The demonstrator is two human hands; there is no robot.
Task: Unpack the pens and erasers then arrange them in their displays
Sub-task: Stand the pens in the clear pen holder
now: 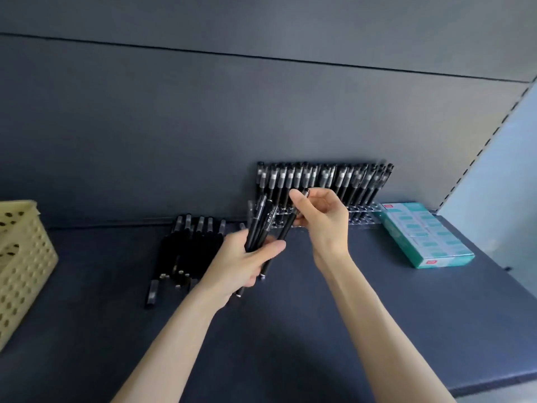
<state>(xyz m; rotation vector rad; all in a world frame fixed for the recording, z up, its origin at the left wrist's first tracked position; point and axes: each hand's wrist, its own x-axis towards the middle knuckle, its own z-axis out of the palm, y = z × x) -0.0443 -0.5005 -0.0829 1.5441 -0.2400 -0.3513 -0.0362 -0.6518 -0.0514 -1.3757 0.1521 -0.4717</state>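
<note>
Left hand (244, 264) grips pen bundle (260, 225); right hand (321, 219) pinches one pen (287, 225).

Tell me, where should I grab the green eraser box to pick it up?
Probably across its two long sides near the middle, coming down from above. The eraser box lies flat on the shelf, long and low, so its narrow width should fit a hand and the box should stay balanced.

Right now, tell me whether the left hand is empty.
No, the left hand grips a bundle of black pens.
</note>
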